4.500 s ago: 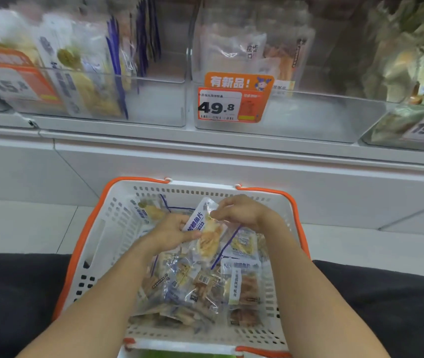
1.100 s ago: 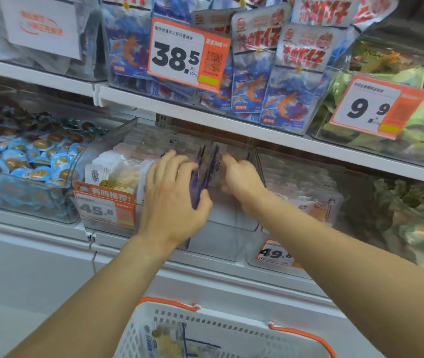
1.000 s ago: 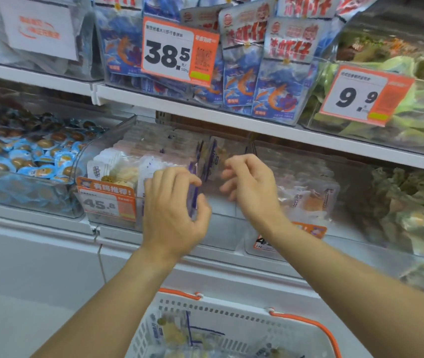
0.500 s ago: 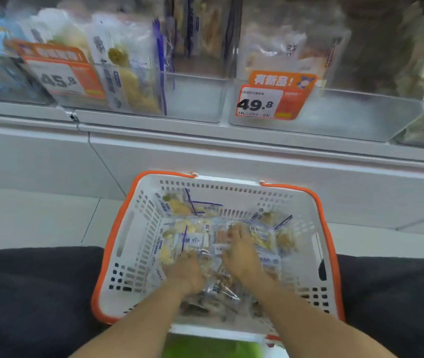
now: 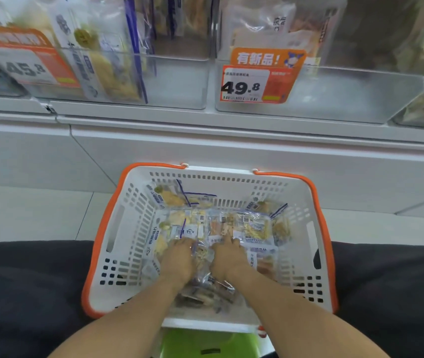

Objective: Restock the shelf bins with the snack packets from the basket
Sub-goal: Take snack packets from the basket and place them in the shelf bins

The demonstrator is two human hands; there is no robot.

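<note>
A white basket with an orange rim [image 5: 218, 171] sits in front of me, between my knees. Clear snack packets [image 5: 253, 228] with blue print lie in a loose pile inside it. My left hand [image 5: 180, 259] is pushed into the pile, fingertips buried among the wrappers. My right hand [image 5: 227, 257] rests beside it, its index finger stretched out onto a packet. Above, the clear shelf bin [image 5: 177, 83] with the 45.8 tag holds upright packets [image 5: 107, 68] on its left side. The bin to its right [image 5: 335, 94] carries a 49.8 tag [image 5: 260, 78].
The white shelf base [image 5: 231, 146] runs across just behind the basket. Pale floor tiles [image 5: 37, 213] lie to the left. My dark-trousered legs [image 5: 24, 293] flank the basket, and a green stool [image 5: 205, 342] shows beneath its near edge.
A second ago both hands were up at the 45.8 bin setting packets in. They have since dropped into the basket and are moving among the pile there.
</note>
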